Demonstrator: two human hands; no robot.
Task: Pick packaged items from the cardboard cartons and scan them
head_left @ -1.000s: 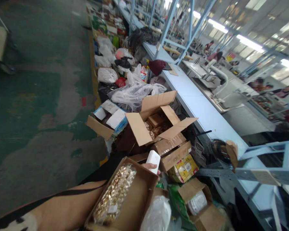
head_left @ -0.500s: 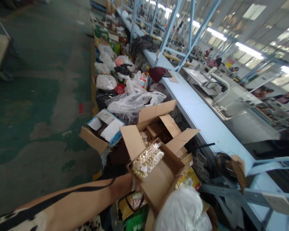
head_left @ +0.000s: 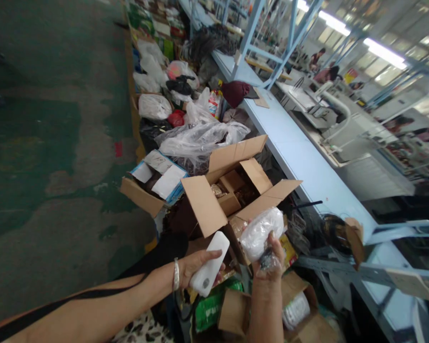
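My left hand (head_left: 196,267) holds a white rounded plastic block (head_left: 210,270), with a silver bangle on the wrist. My right hand (head_left: 270,262) grips the twisted neck of a clear plastic bag of white parts (head_left: 260,232), lifted in front of an open cardboard box (head_left: 232,190). That box has its flaps spread and holds smaller cartons and bags of gold-coloured parts. Both hands hover over a pile of boxes on the floor.
A long light-blue worktable (head_left: 300,162) runs along the right with blue steel posts. Plastic bags (head_left: 200,138) and more cartons line the floor beside it. A small open box with a white bag (head_left: 296,309) lies below my right hand. Green floor (head_left: 50,143) spreads left. People work far back.
The flat carton with the gold parts that my left arm carried is gone from my hands. My right hand has risen into view holding the white bag. The white block shows again in my left hand.
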